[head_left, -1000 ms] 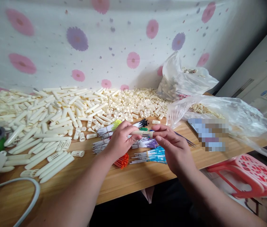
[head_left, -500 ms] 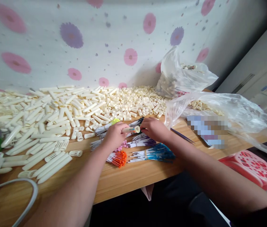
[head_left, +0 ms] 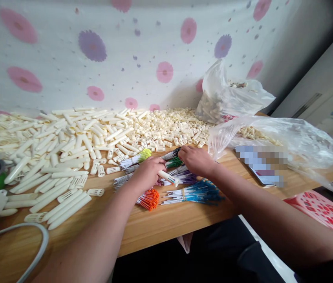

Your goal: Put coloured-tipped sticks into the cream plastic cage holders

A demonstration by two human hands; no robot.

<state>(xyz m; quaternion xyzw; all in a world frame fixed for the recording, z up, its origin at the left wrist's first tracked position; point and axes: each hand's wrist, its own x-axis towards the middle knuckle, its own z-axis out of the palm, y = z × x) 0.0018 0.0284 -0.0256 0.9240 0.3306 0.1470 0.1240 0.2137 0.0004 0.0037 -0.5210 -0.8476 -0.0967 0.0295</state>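
My left hand (head_left: 148,173) is closed round a cream pen barrel (head_left: 166,177) whose slotted end points right and down, with coloured bits showing in its slots. Just up and to the right, my right hand (head_left: 194,159) has its fingertips together at the black-tipped refills (head_left: 174,153); what they pinch, if anything, is too small to tell. Around both hands lie bundles of refills: yellow-tipped (head_left: 138,157), green-tipped (head_left: 174,162), purple-tipped (head_left: 187,177), orange-tipped (head_left: 149,199) and blue-tipped (head_left: 197,192).
Cream barrels and slotted parts (head_left: 66,145) cover the table's left and back. A filled plastic bag (head_left: 225,98) and a sheet of clear plastic (head_left: 296,137) lie at right, beside a phone (head_left: 257,167). A pink stool (head_left: 322,210) stands below the right edge.
My left hand has tilted the barrel so its slotted end points lower. My right hand has moved slightly away from that end, to the black-tipped refills. The view has shifted a little.
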